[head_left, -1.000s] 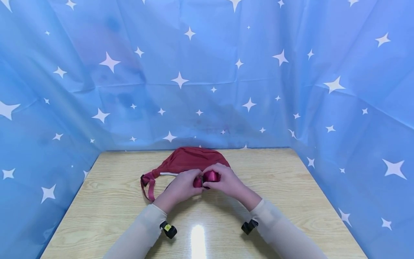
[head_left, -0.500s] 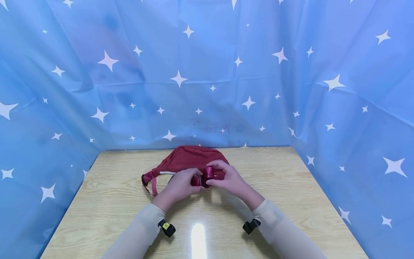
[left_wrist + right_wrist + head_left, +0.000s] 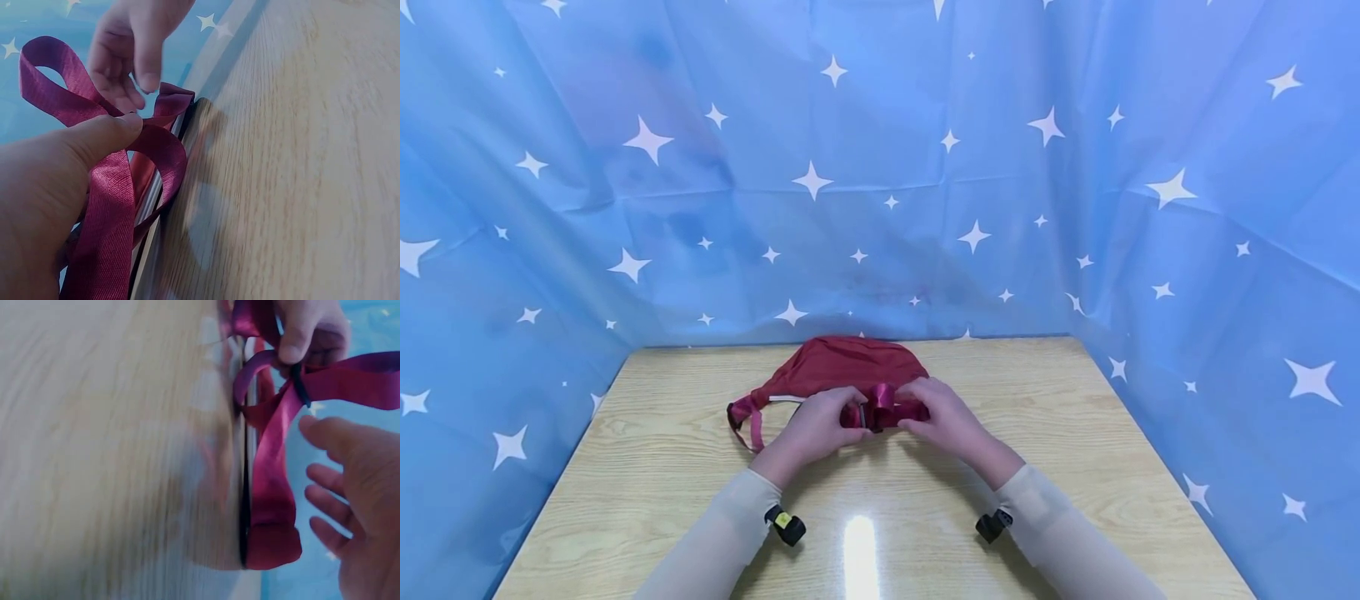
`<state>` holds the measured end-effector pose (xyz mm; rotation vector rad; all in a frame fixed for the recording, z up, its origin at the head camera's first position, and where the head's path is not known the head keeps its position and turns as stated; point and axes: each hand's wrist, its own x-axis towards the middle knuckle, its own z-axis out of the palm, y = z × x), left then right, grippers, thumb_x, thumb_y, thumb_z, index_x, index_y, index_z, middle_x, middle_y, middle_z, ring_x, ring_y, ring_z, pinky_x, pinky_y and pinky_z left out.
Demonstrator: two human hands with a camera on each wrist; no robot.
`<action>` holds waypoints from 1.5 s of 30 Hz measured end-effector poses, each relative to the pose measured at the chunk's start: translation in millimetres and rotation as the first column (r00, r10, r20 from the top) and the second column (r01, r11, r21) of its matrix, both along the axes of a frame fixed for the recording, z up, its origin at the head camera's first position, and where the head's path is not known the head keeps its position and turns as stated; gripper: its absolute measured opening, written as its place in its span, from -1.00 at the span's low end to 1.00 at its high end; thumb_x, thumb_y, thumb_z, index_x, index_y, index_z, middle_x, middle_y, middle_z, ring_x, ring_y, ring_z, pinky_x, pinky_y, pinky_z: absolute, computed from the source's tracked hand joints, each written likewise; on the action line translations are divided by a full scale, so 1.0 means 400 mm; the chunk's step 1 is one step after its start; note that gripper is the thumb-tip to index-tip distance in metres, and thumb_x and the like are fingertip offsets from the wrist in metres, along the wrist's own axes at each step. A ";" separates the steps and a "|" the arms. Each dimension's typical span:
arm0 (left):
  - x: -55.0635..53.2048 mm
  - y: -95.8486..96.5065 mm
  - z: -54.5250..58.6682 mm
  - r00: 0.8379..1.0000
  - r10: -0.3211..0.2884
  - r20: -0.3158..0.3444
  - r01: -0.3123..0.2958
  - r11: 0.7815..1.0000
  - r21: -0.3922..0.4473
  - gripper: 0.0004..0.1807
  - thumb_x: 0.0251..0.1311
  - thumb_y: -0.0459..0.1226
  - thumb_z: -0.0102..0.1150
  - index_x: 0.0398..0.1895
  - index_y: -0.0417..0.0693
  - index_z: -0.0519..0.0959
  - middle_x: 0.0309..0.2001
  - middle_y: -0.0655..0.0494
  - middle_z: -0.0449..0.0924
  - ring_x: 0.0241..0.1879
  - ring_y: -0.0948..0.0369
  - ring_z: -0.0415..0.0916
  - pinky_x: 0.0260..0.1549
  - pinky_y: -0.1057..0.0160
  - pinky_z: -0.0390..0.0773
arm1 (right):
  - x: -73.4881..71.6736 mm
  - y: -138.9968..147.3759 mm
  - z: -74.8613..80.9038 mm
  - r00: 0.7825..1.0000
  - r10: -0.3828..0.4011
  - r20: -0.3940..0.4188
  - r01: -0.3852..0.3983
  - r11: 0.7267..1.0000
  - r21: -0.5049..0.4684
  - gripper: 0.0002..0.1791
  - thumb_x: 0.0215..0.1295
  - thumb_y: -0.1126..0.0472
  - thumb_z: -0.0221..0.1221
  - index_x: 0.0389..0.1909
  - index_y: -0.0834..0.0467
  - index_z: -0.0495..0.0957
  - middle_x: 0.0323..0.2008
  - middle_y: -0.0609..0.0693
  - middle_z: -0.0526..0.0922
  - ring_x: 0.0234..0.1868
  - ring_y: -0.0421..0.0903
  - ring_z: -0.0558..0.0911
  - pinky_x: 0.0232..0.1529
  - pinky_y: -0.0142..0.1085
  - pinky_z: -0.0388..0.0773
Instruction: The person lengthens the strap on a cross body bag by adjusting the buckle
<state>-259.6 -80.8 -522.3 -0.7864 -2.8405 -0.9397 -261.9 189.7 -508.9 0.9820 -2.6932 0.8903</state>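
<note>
A red waist bag (image 3: 844, 365) lies at the back of the table. My left hand (image 3: 817, 427) pinches its magenta webbing strap (image 3: 107, 225) beside a small black slider (image 3: 300, 385). From the slider the strap rises in a loop and runs down along the bag's front, as the right wrist view shows. My right hand (image 3: 949, 422) is just right of the loop, thumb and fingers spread apart with nothing between them. In the left wrist view, the left thumb lies over the webbing where several lengths cross.
The wood-grain table (image 3: 1060, 467) meets a blue star-patterned curtain (image 3: 880, 167) at the back and both sides. Another strap end with a black buckle (image 3: 733, 414) hangs off the bag's left side. Black wrist cameras (image 3: 786, 527) sit on the cuffs.
My right hand, which pinched the strap at the slider, has let the loop go and moved slightly right. The loop now stands up by itself. My left hand keeps its hold.
</note>
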 end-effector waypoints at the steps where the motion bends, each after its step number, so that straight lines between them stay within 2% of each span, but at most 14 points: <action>1: -0.001 -0.001 -0.001 1.000 -0.002 0.000 0.002 1.000 0.005 -0.44 0.04 0.14 0.50 0.09 0.24 0.58 -0.20 0.41 0.58 -0.22 0.36 0.53 -0.16 0.22 0.56 | -0.002 0.001 -0.001 0.999 -0.004 -0.037 0.005 0.999 0.043 -0.54 0.18 0.13 0.47 0.09 0.01 0.60 -0.03 -0.06 0.66 0.01 -0.10 0.56 0.05 -0.12 0.54; 4: -0.002 -0.005 0.000 1.000 -0.008 0.005 0.008 1.000 0.018 -0.45 0.05 0.14 0.50 0.09 0.25 0.58 -0.23 0.42 0.57 -0.25 0.36 0.52 -0.18 0.24 0.56 | -0.007 -0.001 -0.004 0.993 0.000 -0.117 0.019 0.987 0.159 -0.55 0.17 0.11 0.48 0.08 0.03 0.63 -0.05 -0.06 0.68 0.03 -0.08 0.56 0.08 -0.09 0.50; 8: -0.001 -0.006 0.002 1.000 -0.009 0.017 0.009 1.000 0.023 -0.45 0.05 0.14 0.49 0.09 0.26 0.57 -0.22 0.44 0.56 -0.24 0.38 0.52 -0.17 0.24 0.56 | -0.008 -0.007 -0.005 0.989 -0.009 -0.150 0.047 0.967 0.249 -0.57 0.18 0.06 0.47 0.08 -0.01 0.65 -0.04 -0.10 0.69 0.06 -0.07 0.54 0.06 -0.08 0.43; 13: -0.003 -0.005 0.000 1.000 -0.009 0.021 0.009 1.000 0.029 -0.46 0.05 0.14 0.50 0.08 0.27 0.58 -0.19 0.44 0.58 -0.20 0.39 0.53 -0.12 0.22 0.57 | -0.016 -0.006 -0.015 0.984 0.004 -0.179 0.042 0.968 0.248 -0.62 0.18 0.09 0.46 0.04 -0.03 0.71 -0.07 -0.11 0.72 0.04 -0.06 0.54 -0.01 -0.09 0.38; 17: -0.004 -0.007 -0.003 1.000 -0.014 0.017 0.014 0.999 0.041 -0.47 0.05 0.12 0.50 0.07 0.26 0.58 -0.20 0.44 0.58 -0.20 0.38 0.53 -0.12 0.22 0.57 | -0.024 0.002 -0.027 0.972 0.027 -0.233 0.031 0.971 0.239 -0.65 0.13 0.15 0.49 -0.03 -0.08 0.75 -0.18 -0.13 0.71 -0.03 -0.08 0.54 -0.04 -0.07 0.36; 23: -0.001 -0.015 0.001 0.999 0.001 0.033 -0.003 0.998 0.068 -0.48 0.05 0.10 0.51 0.07 0.28 0.59 -0.21 0.45 0.57 -0.22 0.35 0.54 -0.14 0.21 0.56 | -0.032 0.020 -0.037 0.961 0.057 -0.272 0.015 0.966 0.256 -0.63 0.10 0.21 0.51 -0.05 -0.12 0.77 -0.30 -0.17 0.66 -0.14 -0.12 0.48 -0.07 -0.10 0.35; 30: 0.002 -0.027 0.005 0.998 0.035 0.050 -0.039 0.997 0.073 -0.47 0.03 0.10 0.52 0.07 0.29 0.59 -0.20 0.46 0.57 -0.19 0.36 0.54 -0.13 0.19 0.57 | -0.032 0.035 -0.030 0.943 0.048 -0.330 0.061 0.949 0.311 -0.68 0.04 0.22 0.54 -0.14 -0.07 0.78 -0.33 -0.16 0.64 -0.21 -0.10 0.45 -0.10 -0.08 0.36; 33: 0.001 -0.030 0.005 0.998 0.042 0.056 -0.046 0.996 0.075 -0.46 0.03 0.10 0.53 0.08 0.29 0.59 -0.19 0.46 0.57 -0.17 0.37 0.54 -0.12 0.20 0.57 | -0.028 0.029 -0.024 0.954 0.030 -0.299 0.070 0.945 0.318 -0.65 0.09 0.18 0.52 -0.06 -0.04 0.76 -0.24 -0.14 0.66 -0.13 -0.08 0.48 -0.05 -0.07 0.37; 38: -0.001 -0.030 0.005 0.998 0.034 0.053 -0.037 0.997 0.072 -0.47 0.04 0.09 0.52 0.09 0.30 0.58 -0.21 0.45 0.56 -0.20 0.35 0.53 -0.15 0.20 0.56 | -0.022 0.000 -0.013 0.976 0.028 -0.214 0.039 0.953 0.300 -0.60 0.22 0.05 0.44 0.07 0.04 0.69 -0.05 -0.05 0.67 0.02 -0.04 0.53 0.03 -0.06 0.42; 45: 0.000 -0.030 0.009 0.998 0.036 0.049 -0.040 0.996 0.077 -0.49 0.04 0.09 0.52 0.06 0.33 0.58 -0.22 0.46 0.55 -0.23 0.34 0.53 -0.20 0.22 0.55 | -0.024 -0.030 -0.016 0.985 0.037 -0.170 0.017 0.950 0.310 -0.71 0.26 0.03 0.41 -0.04 0.02 0.72 -0.10 -0.03 0.70 -0.04 -0.04 0.57 0.00 -0.09 0.44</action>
